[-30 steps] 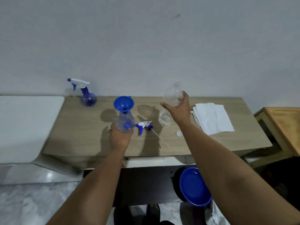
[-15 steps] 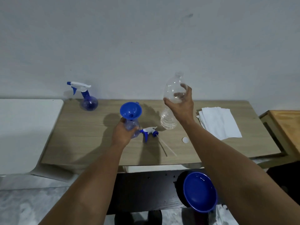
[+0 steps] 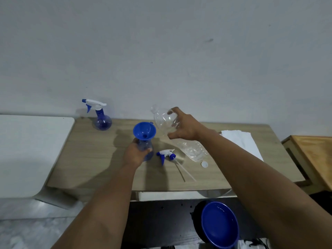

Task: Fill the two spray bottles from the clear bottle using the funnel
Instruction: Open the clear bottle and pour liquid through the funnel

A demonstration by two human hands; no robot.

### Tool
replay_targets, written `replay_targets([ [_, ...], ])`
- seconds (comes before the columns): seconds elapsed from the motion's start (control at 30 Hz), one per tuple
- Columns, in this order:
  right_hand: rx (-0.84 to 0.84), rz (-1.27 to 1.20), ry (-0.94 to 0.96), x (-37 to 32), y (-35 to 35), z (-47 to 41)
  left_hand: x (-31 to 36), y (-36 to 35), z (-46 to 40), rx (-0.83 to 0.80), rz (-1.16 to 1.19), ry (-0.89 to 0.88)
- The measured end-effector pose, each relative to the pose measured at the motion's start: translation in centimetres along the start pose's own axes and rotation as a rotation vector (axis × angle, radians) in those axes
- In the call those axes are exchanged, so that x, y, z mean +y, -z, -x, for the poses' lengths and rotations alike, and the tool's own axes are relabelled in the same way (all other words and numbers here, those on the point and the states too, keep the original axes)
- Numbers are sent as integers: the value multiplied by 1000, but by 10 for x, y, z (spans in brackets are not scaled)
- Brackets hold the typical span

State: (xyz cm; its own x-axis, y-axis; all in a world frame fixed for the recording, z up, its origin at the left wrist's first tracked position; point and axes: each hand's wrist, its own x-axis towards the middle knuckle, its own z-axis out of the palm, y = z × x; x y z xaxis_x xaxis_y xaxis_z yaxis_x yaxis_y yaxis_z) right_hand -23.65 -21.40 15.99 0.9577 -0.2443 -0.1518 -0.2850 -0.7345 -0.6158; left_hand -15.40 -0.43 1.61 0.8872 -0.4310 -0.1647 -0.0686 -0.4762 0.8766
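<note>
My left hand (image 3: 135, 153) grips an open blue spray bottle (image 3: 146, 147) standing on the wooden table (image 3: 93, 159), with a blue funnel (image 3: 144, 131) seated in its neck. My right hand (image 3: 185, 126) holds the clear bottle (image 3: 164, 118) off the table, tilted with its open mouth up and to the left, just right of the funnel. A little water lies in its lower end (image 3: 194, 150). The bottle's removed spray head (image 3: 166, 154) lies on the table beside it. A second spray bottle (image 3: 102, 119) with its head on stands at the back left.
A white bottle cap (image 3: 204, 164) lies on the table near my right forearm. Folded white paper towels (image 3: 242, 141) sit at the right. A white surface (image 3: 27, 150) adjoins the table on the left, a wooden stool (image 3: 312, 155) on the right, a blue bowl (image 3: 219, 224) below.
My right hand has lifted the clear bottle and tipped it from upright toward the funnel. My left hand keeps its hold on the spray bottle. The camera has shifted.
</note>
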Motion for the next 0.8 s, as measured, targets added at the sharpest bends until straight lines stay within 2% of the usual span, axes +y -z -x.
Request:
replay_targets([
  [0.27,-121,229,-40,-3,7,-5,-1,-4,0,25,-13,-3],
  [0.8,-137,382,-76,-6,19,-10,5,-13,-9,30,-55,55],
])
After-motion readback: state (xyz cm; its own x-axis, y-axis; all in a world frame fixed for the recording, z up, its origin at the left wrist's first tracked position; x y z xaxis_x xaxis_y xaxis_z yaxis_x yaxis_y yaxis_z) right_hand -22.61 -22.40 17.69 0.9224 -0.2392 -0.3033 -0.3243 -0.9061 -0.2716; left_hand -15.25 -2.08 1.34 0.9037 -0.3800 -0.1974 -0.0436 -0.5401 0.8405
